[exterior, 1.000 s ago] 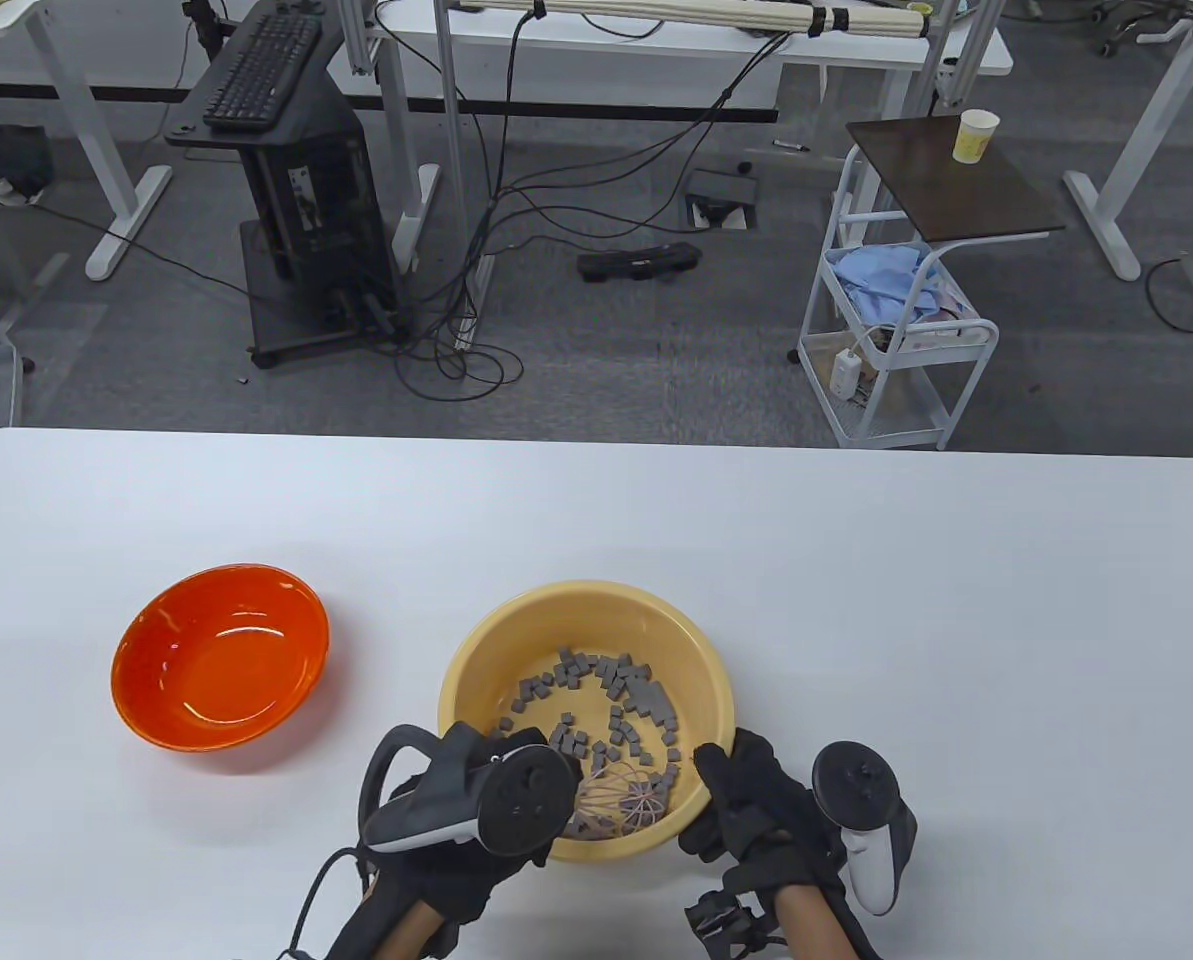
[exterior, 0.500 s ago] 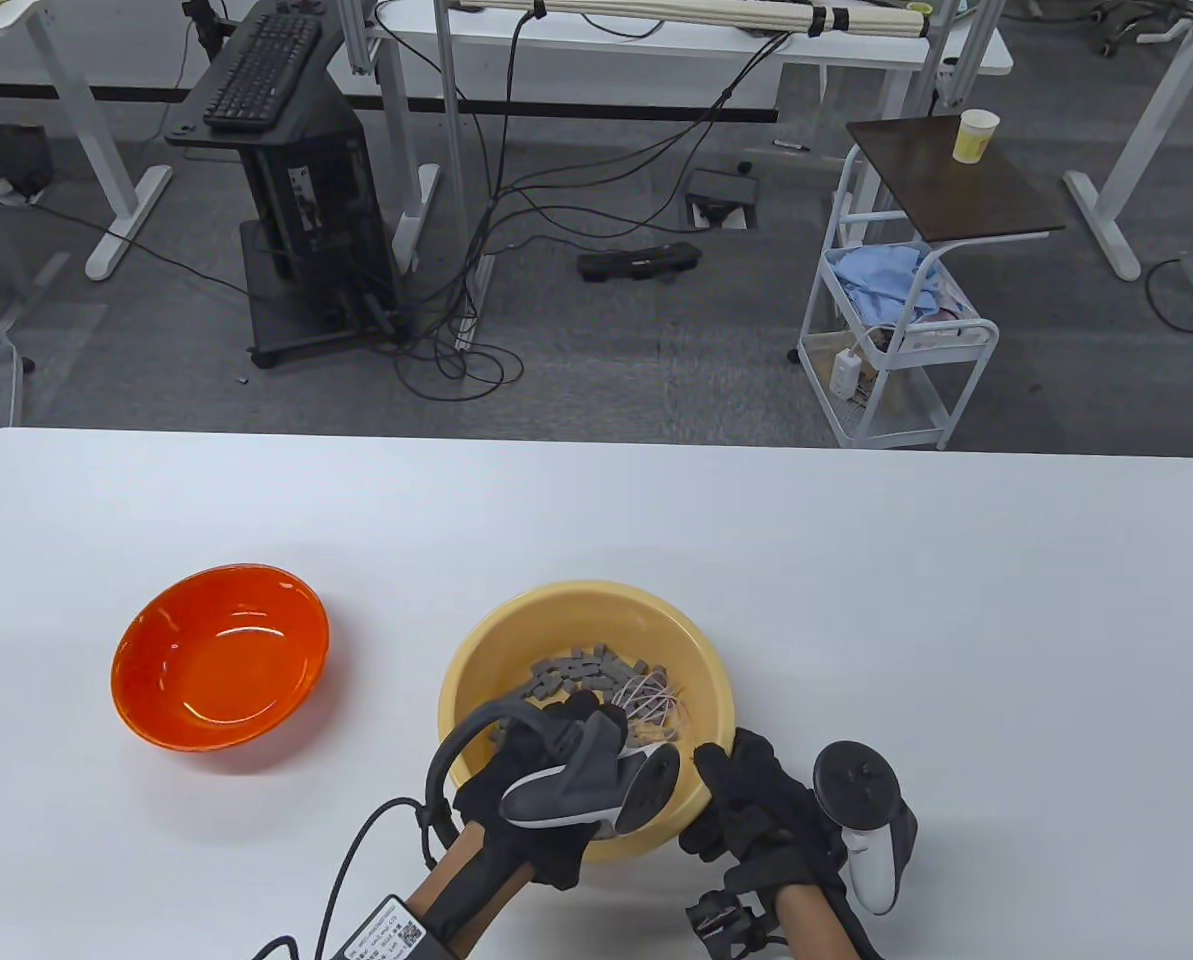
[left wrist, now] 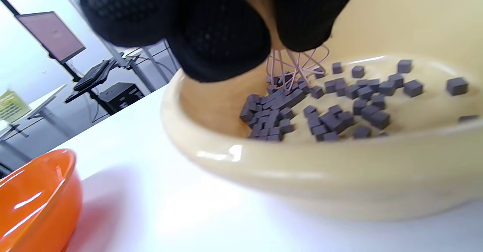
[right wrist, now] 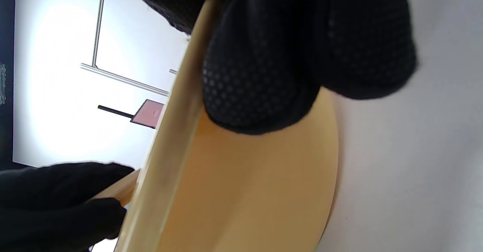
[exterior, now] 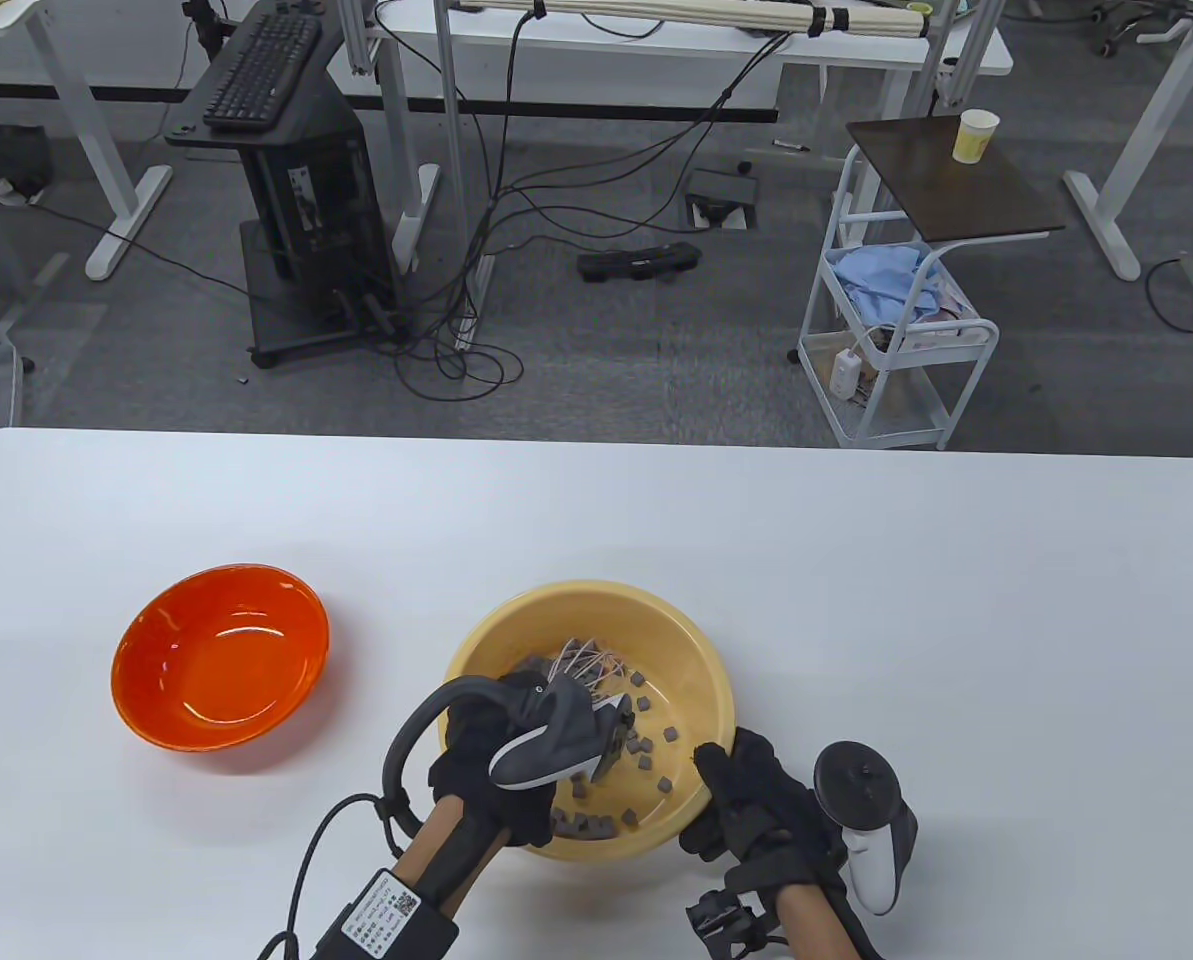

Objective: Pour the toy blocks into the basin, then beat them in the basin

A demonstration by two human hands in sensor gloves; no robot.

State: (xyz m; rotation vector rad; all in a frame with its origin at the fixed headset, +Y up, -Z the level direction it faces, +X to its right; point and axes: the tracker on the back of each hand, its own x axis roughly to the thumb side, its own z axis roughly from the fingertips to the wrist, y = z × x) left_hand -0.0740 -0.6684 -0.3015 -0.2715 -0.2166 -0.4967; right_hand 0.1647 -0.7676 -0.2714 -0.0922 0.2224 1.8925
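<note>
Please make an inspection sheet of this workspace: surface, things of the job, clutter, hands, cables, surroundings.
Surface: white table, bare where visible.
Job's things: yellow basin holds grey toy blocks; whisk among them; orange bowl empty.
Clutter: nothing seen.
Hands: left hand grips the whisk; right hand holds the basin rim.
Cables: glove cable by the left forearm; floor cables beyond.
Surroundings: keyboard, cart, paper cup.

My left hand reaches forward from the near edge, forearm angled up and right, fingers curled tight around a wooden handle, tracker tipped on its side. My right hand sits lower right, fingers hooked over a yellow rim, tracker off to its right.
</note>
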